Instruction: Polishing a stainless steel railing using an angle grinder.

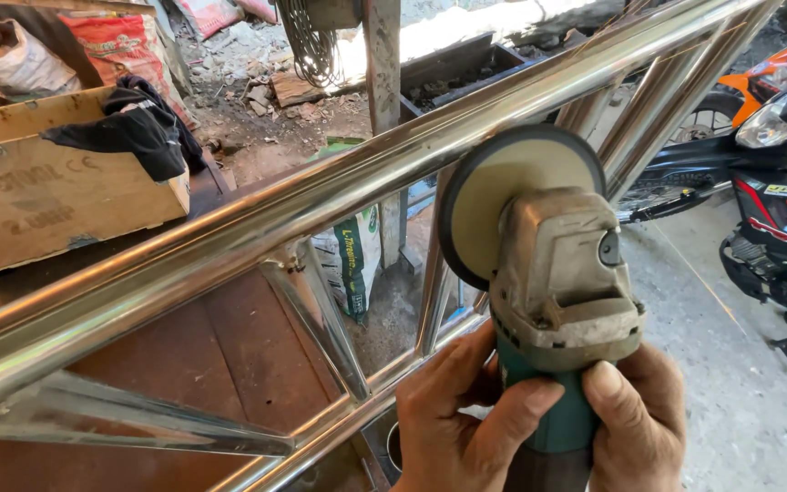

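Both hands gripped our angle grinder against the steel railing.

We saw the shiny railing run from near left to far right, a motorcycle far right, a wooden crate left. Our left hand and right hand clenched the grinder's green body, its disc touching the top rail.
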